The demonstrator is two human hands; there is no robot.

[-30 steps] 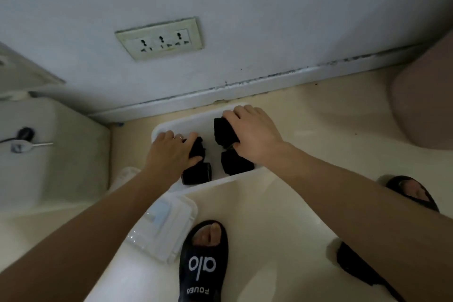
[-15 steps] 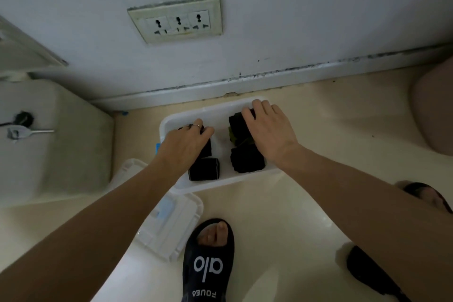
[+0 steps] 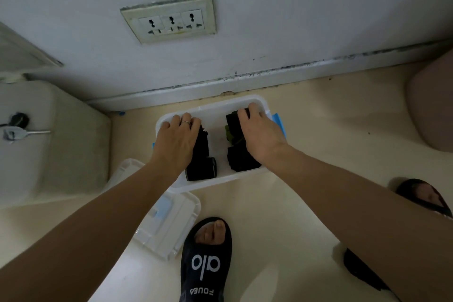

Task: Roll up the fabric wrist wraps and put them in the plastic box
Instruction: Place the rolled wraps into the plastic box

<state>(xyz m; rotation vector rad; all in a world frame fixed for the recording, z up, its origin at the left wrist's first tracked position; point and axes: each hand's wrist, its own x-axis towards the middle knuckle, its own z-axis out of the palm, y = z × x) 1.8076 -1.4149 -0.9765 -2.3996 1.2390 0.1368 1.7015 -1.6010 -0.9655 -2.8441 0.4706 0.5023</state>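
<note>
Now, nearest the person, the clear plastic lid with a blue latch (image 3: 169, 220) lies on the floor, still off. Beyond it, in the white plastic box (image 3: 220, 178), four rolled black fabric wrist wraps (image 3: 241, 160) sit. Both hands have slid outward from the rolls: the left hand (image 3: 175, 141) and right hand (image 3: 261, 133) curl over the side rims, so closing or moving seems next.

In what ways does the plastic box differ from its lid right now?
The box lies near the wall and holds dark rolled wraps; the lid lies nearer the sandal and holds nothing. Both hands reach into the box; neither touches the lid. Both are pale plastic with blue parts.
</note>
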